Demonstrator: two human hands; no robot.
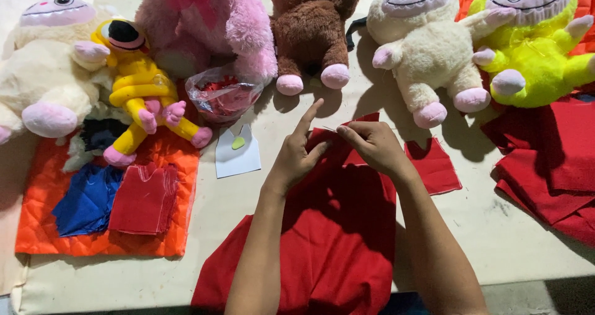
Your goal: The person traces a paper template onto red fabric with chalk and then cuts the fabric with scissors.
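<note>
Mid-stitch on the red fabric (pixel 334 240), spread near centre of the table (pixel 496 228). Left hand (pixel 297 157) pinching the cloth edge, index finger raised. Right hand (pixel 372 144) closed on a thin needle (pixel 330 129). Next, probably: pushing the point through, fold held flat.

A pale cream worktable (pixel 496 228) under hard overhead light, perhaps grey floor (pixel 558 296) at its near edge.

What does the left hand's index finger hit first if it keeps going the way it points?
The left hand points its index finger up and right across bare table. First in that line is probably the brown plush toy, near its pink foot, though depth is unclear.
</note>
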